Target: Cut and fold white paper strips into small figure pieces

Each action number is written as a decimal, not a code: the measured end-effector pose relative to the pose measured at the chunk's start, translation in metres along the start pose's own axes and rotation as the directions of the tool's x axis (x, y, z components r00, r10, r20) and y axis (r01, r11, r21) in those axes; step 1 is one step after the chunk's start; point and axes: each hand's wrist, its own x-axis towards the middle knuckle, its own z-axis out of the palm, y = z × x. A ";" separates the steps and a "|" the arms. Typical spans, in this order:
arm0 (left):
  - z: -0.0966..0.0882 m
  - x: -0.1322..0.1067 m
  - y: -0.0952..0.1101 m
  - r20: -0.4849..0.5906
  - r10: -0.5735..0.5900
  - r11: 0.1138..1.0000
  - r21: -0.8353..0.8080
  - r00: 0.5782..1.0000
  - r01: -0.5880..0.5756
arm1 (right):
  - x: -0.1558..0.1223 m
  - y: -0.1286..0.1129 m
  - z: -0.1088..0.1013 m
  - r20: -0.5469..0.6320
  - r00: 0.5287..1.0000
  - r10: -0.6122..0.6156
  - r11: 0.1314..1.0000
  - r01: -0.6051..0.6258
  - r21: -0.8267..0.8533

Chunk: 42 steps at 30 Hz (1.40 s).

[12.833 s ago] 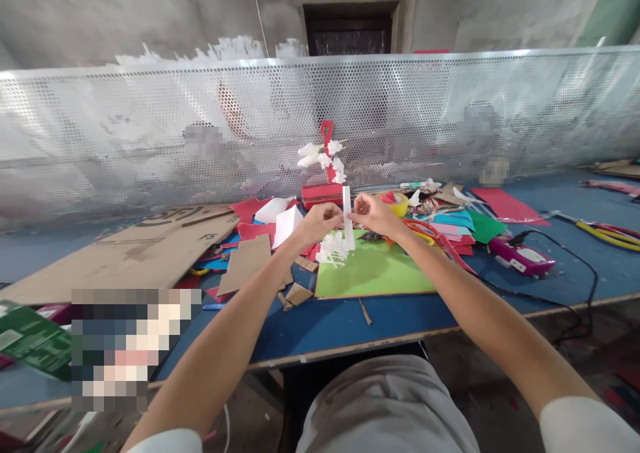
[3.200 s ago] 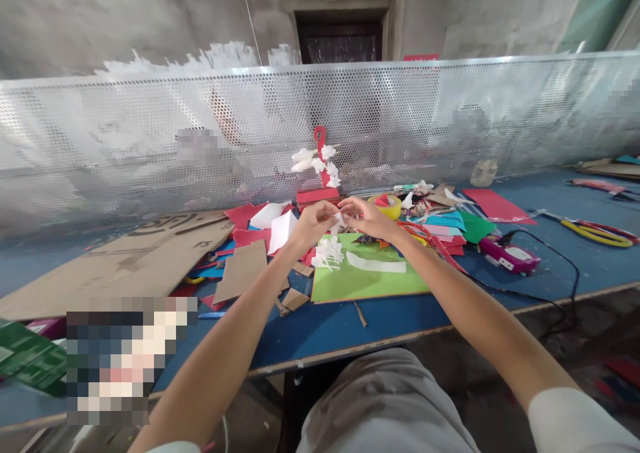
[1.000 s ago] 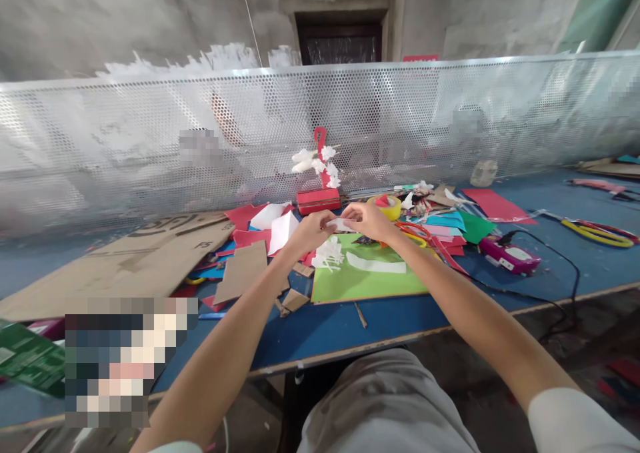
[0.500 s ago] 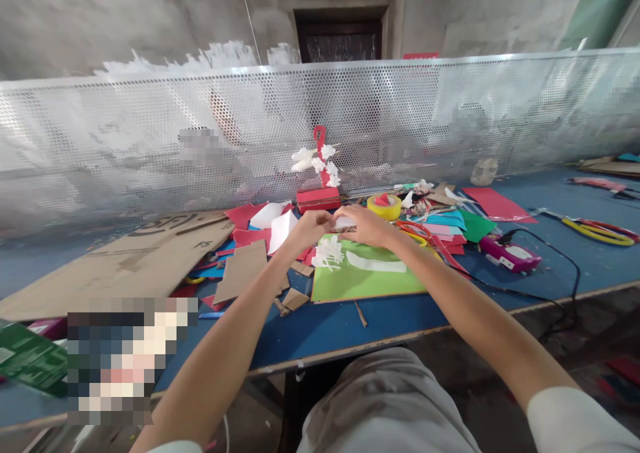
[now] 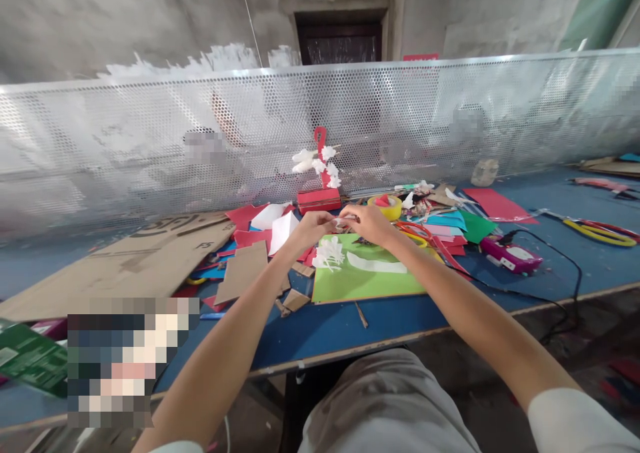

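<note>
Between the fingertips of both hands is a small strip of white paper (image 5: 344, 222), partly hidden by the fingers. My left hand (image 5: 316, 226) pinches its left end, and my right hand (image 5: 369, 223) pinches the right end. Below them lies a light green sheet (image 5: 370, 286). On that sheet rest a cluster of cut white paper pieces (image 5: 329, 253) and a curved white paper strip (image 5: 376, 263). Behind my hands stands a red box (image 5: 319, 199) with a red hooked upright (image 5: 321, 137) that carries white paper flowers (image 5: 330, 171).
A yellow tape roll (image 5: 389, 209) sits just behind my right hand. Left are cardboard sheets (image 5: 145, 259) and red and white paper scraps. Right are a purple device (image 5: 511, 254) with a black cable, a red sheet (image 5: 500, 203) and pliers (image 5: 595, 231). A perforated metal panel (image 5: 250, 126) bounds the back.
The white paper between my hands shows as a narrower, more folded or rolled shape than before. My right fingers have drawn closer in around it. Everything on the table stays in place.
</note>
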 end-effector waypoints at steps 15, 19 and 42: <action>0.000 -0.002 0.005 -0.028 0.013 0.999 0.052 1.000 -0.011 | 0.002 0.005 0.008 -0.050 0.996 0.079 0.992 -0.074 0.098; 0.000 -0.002 0.005 -0.028 0.036 0.996 0.081 0.999 -0.033 | 0.003 0.006 0.009 -0.066 0.996 0.066 0.998 -0.066 0.005; -0.003 -0.003 0.007 -0.062 0.113 0.983 0.151 0.992 -0.102 | 0.002 0.008 0.010 -0.086 0.990 0.115 0.972 -0.094 0.216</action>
